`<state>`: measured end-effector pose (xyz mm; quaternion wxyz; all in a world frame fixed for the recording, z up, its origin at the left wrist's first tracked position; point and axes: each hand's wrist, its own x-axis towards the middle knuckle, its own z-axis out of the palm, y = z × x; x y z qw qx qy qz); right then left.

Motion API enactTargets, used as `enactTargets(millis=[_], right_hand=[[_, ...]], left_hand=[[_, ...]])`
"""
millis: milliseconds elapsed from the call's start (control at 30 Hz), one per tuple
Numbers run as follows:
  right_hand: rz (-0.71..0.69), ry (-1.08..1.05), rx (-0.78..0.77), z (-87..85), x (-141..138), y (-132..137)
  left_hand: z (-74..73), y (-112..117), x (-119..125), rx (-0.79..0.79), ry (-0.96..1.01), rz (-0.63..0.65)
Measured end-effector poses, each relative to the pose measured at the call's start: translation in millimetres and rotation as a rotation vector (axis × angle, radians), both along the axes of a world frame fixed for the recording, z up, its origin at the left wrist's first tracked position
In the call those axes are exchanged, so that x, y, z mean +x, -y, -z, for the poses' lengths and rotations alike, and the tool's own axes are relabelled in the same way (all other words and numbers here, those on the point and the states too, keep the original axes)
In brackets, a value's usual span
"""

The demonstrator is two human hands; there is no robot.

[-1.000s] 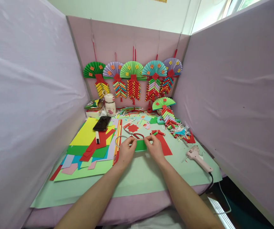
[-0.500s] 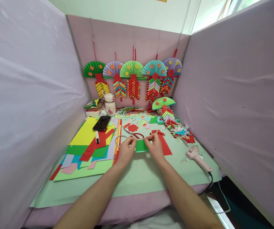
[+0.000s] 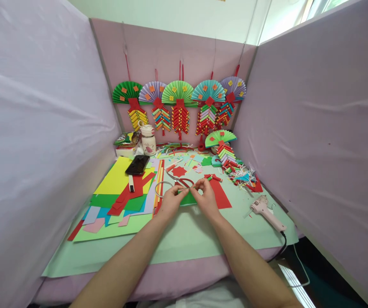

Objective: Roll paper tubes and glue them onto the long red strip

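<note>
A small piece of green paper [image 3: 188, 199] is held between my two hands above the middle of the table. My left hand [image 3: 172, 200] pinches its far edge on the left. Close beside it, my right hand [image 3: 205, 197] pinches the same edge, the thumbs almost touching. Just beyond my fingers lie red-handled scissors [image 3: 184, 183]. A roll of tape [image 3: 161, 188] rests left of my left hand, and a red paper sheet [image 3: 221, 194] lies to the right of my right hand.
Coloured paper sheets [image 3: 107, 179] spread at left, with a black phone [image 3: 137, 164] on them. A glue gun [image 3: 267, 214] lies at right, its cord over the edge. A white flask [image 3: 148, 140] stands behind. Paper fans [image 3: 177, 92] with firecracker strings hang on the back panel.
My hands have drawn closer together along the far edge of the green paper, so less of it shows between them. The things on the table stay put.
</note>
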<state>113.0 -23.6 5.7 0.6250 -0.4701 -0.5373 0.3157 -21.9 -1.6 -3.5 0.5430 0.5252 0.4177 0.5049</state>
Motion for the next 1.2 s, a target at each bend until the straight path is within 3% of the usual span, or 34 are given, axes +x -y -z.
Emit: enactTargets(millis=[300, 533, 633, 867, 1200], right_hand=[[-0.07, -0.156, -0.086, 1.9, 5.9, -4.3], [-0.041, -0.128, -0.081, -0.3, 4.1, -3.1], [-0.059, -0.129, -0.104, 0.0, 3.1, -3.4], [-0.139, -0.3, -0.159, -1.8, 7.7, -3.7], [-0.073, -0.286, -0.188, 1.3, 10.6, -8.6]], left_hand=[[-7.0, 2.1, -1.2, -0.19, 0.188, 0.069], [-4.3, 0.1, -2.6, -0.02, 0.009, -0.036], [-3.0, -0.1, -3.4, 0.007, -0.021, -0.009], [-6.7, -0.4, -3.2, -0.151, 0.146, 0.033], [-10.2, -0.4, -2.3, -0.205, 0.248, -0.015]])
